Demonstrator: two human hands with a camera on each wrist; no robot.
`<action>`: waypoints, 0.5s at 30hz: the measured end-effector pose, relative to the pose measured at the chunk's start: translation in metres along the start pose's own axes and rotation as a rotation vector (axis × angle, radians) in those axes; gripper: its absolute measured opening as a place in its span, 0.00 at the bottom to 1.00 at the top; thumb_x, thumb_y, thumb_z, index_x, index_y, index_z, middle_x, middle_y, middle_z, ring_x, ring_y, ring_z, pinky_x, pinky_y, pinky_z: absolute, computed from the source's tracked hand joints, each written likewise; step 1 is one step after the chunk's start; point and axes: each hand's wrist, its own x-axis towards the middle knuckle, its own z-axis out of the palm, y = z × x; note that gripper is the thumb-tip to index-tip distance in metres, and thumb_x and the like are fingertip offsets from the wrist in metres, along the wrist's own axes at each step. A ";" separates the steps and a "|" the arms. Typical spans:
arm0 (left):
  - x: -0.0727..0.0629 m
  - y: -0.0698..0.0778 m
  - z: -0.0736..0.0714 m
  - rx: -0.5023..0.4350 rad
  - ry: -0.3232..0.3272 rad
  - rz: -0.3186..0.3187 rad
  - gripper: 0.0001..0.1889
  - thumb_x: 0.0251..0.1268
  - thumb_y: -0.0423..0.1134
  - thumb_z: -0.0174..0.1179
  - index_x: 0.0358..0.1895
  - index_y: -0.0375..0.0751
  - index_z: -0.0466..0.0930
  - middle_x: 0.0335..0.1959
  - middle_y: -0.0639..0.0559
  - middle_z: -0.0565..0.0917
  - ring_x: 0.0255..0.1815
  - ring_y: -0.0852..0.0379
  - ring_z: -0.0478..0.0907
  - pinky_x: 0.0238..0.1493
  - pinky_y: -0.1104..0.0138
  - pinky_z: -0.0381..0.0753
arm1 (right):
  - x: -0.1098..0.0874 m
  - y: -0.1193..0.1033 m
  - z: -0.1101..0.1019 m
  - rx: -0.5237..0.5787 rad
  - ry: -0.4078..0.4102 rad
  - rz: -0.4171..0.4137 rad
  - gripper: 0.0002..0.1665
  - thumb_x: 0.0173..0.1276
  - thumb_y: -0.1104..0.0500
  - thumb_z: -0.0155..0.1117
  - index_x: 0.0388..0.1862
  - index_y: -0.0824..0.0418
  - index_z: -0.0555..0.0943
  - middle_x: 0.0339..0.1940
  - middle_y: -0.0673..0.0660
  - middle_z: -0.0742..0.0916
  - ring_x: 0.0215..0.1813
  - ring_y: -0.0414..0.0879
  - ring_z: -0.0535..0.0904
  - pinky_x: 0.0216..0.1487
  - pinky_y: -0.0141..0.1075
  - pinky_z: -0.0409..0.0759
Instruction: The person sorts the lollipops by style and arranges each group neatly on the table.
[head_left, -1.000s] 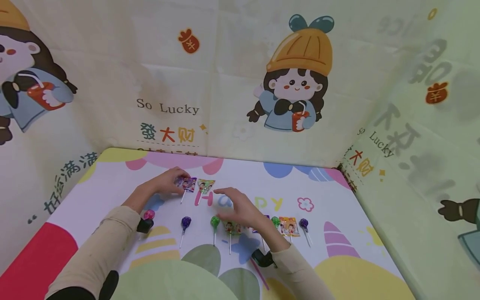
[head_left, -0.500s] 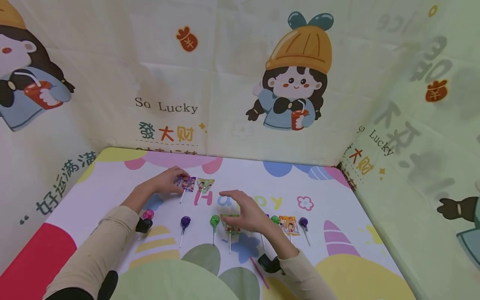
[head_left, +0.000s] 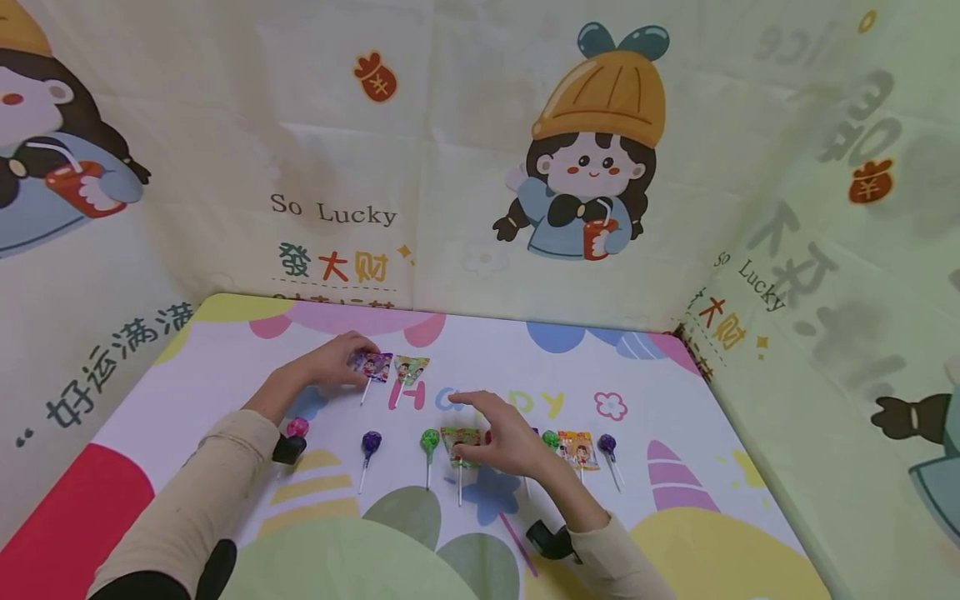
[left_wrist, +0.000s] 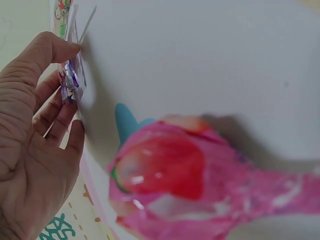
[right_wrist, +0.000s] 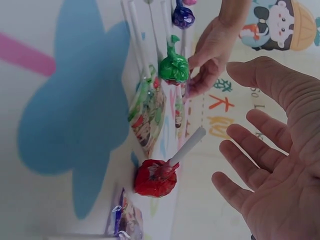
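Note:
At the far left of the table, my left hand [head_left: 333, 364] holds a flat lollipop in a purple wrapper [head_left: 378, 367] between thumb and fingers, its white stick toward me. Just right of it lies a flat lollipop in a pale green wrapper [head_left: 412, 369]. My right hand [head_left: 517, 437] hovers over the middle of the nearer row, fingers spread and holding nothing. Below it are a green flat-wrapped lollipop [head_left: 461, 435], partly covered by the thumb in the head view, and a red round lollipop [right_wrist: 155, 179]. The right wrist view shows a purple flat wrapper [right_wrist: 128, 220] beside the red one.
Left in the nearer row lie pink [head_left: 297, 427], purple [head_left: 371, 443] and green [head_left: 429, 442] round lollipops. At its right are another green one [head_left: 551, 439], an orange flat-wrapped one [head_left: 577, 451] and a purple one [head_left: 608, 448]. Printed cloth walls [head_left: 465, 167] border the table.
My right hand has drawn right and slightly toward me, uncovering more of the green flat-wrapped lollipop. My left hand has stayed at the purple-wrapped lollipop.

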 end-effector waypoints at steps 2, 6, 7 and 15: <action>0.001 0.000 0.000 0.000 -0.002 -0.003 0.29 0.60 0.38 0.72 0.65 0.38 0.76 0.64 0.37 0.71 0.66 0.37 0.67 0.73 0.39 0.63 | -0.002 0.000 0.000 -0.005 0.000 0.001 0.39 0.64 0.56 0.76 0.73 0.57 0.72 0.70 0.54 0.78 0.70 0.54 0.73 0.67 0.56 0.76; 0.001 0.001 0.000 -0.003 -0.007 -0.013 0.29 0.60 0.38 0.72 0.65 0.38 0.75 0.64 0.37 0.71 0.67 0.37 0.67 0.73 0.39 0.63 | -0.005 0.002 0.000 -0.018 -0.003 -0.003 0.39 0.63 0.57 0.76 0.72 0.58 0.73 0.69 0.54 0.79 0.70 0.52 0.73 0.67 0.54 0.77; 0.002 0.001 0.000 -0.003 -0.008 -0.015 0.29 0.60 0.38 0.72 0.65 0.38 0.75 0.64 0.37 0.71 0.67 0.37 0.67 0.73 0.39 0.63 | -0.006 0.002 0.000 -0.021 -0.005 -0.003 0.39 0.63 0.57 0.76 0.72 0.58 0.73 0.69 0.54 0.79 0.70 0.51 0.73 0.67 0.54 0.76; 0.002 0.000 0.000 0.000 -0.007 -0.017 0.29 0.60 0.39 0.72 0.65 0.39 0.75 0.64 0.38 0.71 0.67 0.37 0.67 0.72 0.39 0.64 | -0.011 0.009 0.001 -0.030 -0.032 -0.001 0.38 0.63 0.59 0.76 0.71 0.60 0.74 0.69 0.54 0.79 0.71 0.52 0.72 0.69 0.54 0.74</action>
